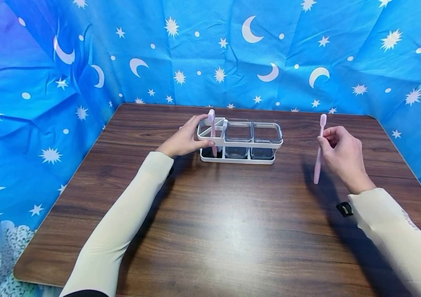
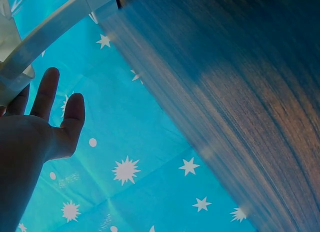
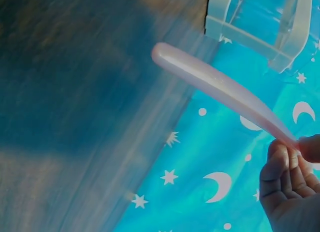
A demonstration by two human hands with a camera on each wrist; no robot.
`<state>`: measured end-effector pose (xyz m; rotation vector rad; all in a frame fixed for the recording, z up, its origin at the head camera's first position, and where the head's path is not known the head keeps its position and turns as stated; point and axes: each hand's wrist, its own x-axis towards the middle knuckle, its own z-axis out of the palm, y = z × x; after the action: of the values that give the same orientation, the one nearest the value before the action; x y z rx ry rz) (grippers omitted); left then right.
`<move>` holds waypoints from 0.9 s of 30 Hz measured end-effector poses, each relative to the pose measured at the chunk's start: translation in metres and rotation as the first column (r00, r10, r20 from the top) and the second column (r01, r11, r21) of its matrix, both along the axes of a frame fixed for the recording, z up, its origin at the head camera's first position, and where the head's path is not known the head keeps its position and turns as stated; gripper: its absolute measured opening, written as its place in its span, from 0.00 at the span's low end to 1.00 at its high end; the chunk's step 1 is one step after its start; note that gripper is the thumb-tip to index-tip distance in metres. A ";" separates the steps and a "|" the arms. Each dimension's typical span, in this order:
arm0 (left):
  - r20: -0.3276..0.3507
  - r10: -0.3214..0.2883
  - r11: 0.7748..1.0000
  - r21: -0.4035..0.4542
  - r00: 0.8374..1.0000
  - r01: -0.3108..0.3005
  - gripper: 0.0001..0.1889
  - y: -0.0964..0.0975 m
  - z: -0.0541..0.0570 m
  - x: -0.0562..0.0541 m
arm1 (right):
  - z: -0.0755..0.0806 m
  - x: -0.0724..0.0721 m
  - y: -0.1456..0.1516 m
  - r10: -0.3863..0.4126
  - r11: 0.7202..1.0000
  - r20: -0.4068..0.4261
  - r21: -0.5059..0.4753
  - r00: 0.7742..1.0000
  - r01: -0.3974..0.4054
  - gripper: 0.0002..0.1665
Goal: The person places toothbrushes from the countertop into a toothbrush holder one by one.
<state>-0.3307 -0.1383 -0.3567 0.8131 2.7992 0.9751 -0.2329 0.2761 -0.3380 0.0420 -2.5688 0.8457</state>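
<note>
A white toothbrush holder (image 1: pixel 240 144) with clear cups stands toward the back of the table. My left hand (image 1: pixel 186 138) grips its left end, thumb at the front and fingers around the back corner. One pink toothbrush (image 1: pixel 214 132) stands upright in the holder's left section, bristle head above the frame. In the left wrist view the holder's white frame (image 2: pixel 50 34) runs above my fingers (image 2: pixel 45 94). Right of the holder, my right hand (image 1: pixel 344 152) pinches a second pink toothbrush (image 1: pixel 318 165) below its head, handle hanging down. The right wrist view shows its handle (image 3: pixel 215 84) up close.
Two clear cups (image 1: pixel 262 152) sit in the middle and right sections of the holder. The brown wooden table (image 1: pixel 210 231) has rounded corners. Behind it hangs a blue cloth (image 1: pixel 210 53) with white moons and stars.
</note>
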 end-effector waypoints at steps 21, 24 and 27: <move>-0.009 -0.008 1.000 0.003 1.000 0.008 0.47 0.000 -0.002 -0.001 | 0.020 0.001 -0.032 0.145 0.976 -0.264 -0.121 0.954 -0.182 0.10; -0.011 -0.010 1.000 0.003 1.000 0.010 0.47 0.000 -0.002 0.000 | 0.023 0.000 -0.038 0.156 0.968 -0.299 -0.142 0.942 -0.205 0.10; -0.010 -0.008 1.000 0.003 1.000 0.008 0.47 0.000 -0.002 0.000 | 0.027 0.000 -0.045 0.157 0.962 -0.318 -0.166 0.935 -0.218 0.11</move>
<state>-0.3306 -0.1383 -0.3589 0.8314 2.8013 0.9770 -0.2328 0.2313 -0.3113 0.3372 -2.2077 1.0735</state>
